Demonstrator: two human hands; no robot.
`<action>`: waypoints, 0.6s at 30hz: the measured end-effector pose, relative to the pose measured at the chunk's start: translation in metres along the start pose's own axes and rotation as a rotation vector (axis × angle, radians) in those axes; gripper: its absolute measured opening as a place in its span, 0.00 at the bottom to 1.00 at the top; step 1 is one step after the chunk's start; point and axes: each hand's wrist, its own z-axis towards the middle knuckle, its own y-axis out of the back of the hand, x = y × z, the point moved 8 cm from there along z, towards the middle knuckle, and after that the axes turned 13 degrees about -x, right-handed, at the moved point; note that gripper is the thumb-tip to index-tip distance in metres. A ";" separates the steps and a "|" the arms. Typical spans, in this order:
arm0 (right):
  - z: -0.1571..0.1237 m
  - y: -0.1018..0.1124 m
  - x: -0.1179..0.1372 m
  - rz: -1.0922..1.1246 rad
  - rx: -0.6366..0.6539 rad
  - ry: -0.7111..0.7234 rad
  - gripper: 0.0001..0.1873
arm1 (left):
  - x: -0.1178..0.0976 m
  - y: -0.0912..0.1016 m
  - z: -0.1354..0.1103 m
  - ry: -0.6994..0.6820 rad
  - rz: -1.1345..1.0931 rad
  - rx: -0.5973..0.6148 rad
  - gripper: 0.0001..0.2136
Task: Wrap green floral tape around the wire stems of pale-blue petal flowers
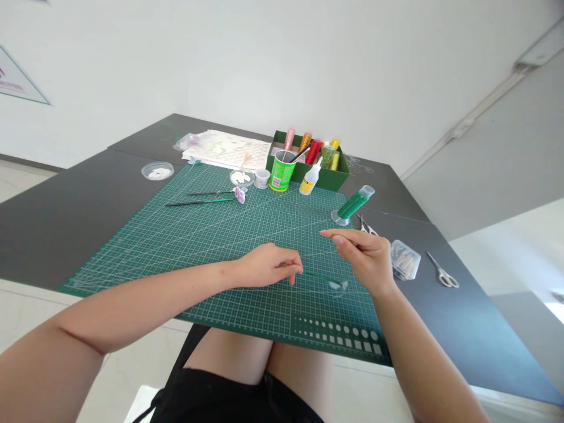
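My left hand (269, 265) rests on the green cutting mat (185, 235) with its fingers pinched together on a thin green wire (315, 275) that runs right toward a small clear piece (338, 285) on the mat. My right hand (363, 255) hovers just right of it, index finger stretched out to the left and the other fingers curled; whether it holds the wire's end is not visible.
A green tube (355, 204) lies tilted behind my right hand. Small scissors (366, 226), a clear packet (405, 259) and larger scissors (443, 273) lie to the right. At the back stand a green cup (282, 171), glue bottle (309, 180), green box of glitter tubes (335, 173), dishes, flower stems (207, 201).
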 end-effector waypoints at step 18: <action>0.018 -0.016 -0.041 -0.124 0.141 -0.027 0.15 | -0.001 -0.001 -0.002 0.060 -0.281 0.033 0.08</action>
